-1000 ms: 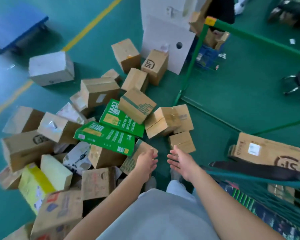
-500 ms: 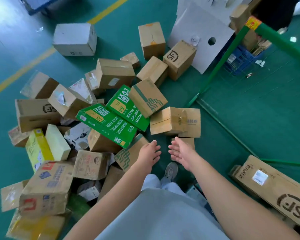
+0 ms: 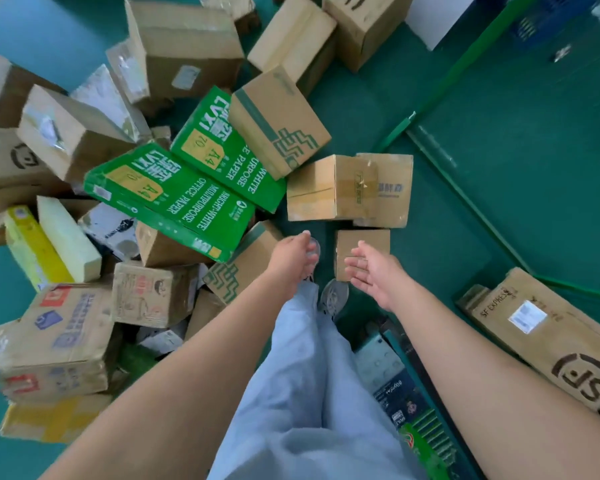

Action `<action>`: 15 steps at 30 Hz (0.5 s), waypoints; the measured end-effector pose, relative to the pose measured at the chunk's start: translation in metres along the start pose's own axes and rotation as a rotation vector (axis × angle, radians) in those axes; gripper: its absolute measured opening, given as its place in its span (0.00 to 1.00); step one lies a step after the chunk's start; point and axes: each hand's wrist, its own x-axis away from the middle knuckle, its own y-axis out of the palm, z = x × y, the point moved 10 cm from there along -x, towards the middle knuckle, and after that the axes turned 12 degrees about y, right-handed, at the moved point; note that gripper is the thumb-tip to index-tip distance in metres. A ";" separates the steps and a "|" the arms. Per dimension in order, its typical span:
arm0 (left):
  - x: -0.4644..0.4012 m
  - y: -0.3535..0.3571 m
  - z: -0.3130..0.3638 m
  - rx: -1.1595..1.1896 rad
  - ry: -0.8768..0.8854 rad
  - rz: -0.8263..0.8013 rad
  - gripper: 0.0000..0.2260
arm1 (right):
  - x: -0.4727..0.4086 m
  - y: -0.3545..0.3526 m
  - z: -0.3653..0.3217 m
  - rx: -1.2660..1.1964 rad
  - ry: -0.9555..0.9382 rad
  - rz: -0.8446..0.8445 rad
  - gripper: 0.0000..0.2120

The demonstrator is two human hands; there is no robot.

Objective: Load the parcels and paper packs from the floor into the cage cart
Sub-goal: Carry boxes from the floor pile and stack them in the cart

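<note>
A heap of cardboard parcels lies on the green floor. Two green A4 paper packs (image 3: 174,199) (image 3: 222,147) lean on top of it. A taped brown box (image 3: 329,188) and a small brown box (image 3: 364,245) sit just beyond my hands. My left hand (image 3: 293,259) is stretched forward, fingers loosely curled, holding nothing, beside a box with a green key pattern (image 3: 243,268). My right hand (image 3: 371,271) is open, palm turned inward, over the near edge of the small box. The cage cart's green frame (image 3: 465,202) crosses the floor at right, with a long SF Express parcel (image 3: 541,330) in it.
A yellow and cream pack (image 3: 49,244) and a printed carton (image 3: 59,341) lie at the left. More brown boxes (image 3: 187,50) fill the top. A dark printed pack (image 3: 406,407) lies by my right leg, and my shoe (image 3: 333,296) stands between my hands.
The view has dropped closer to the pile. Both hands have reached further down toward the small boxes, still holding nothing.
</note>
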 end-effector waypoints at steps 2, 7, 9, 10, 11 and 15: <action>-0.039 0.021 0.002 -0.055 -0.027 -0.022 0.10 | -0.031 -0.008 -0.021 -0.006 0.010 0.015 0.13; -0.129 0.064 0.004 -0.208 -0.020 -0.058 0.12 | -0.107 -0.032 -0.064 0.012 0.035 0.064 0.13; -0.162 0.080 0.001 -0.272 -0.028 -0.085 0.12 | -0.138 -0.043 -0.078 0.036 0.043 0.089 0.14; -0.180 0.089 -0.003 -0.295 -0.035 -0.095 0.12 | -0.157 -0.049 -0.085 0.042 0.050 0.097 0.14; -0.196 0.094 -0.006 -0.319 -0.039 -0.098 0.12 | -0.173 -0.056 -0.091 0.056 0.055 0.114 0.14; -0.256 0.110 -0.021 -0.379 -0.048 -0.100 0.11 | -0.234 -0.073 -0.111 0.145 0.062 0.153 0.17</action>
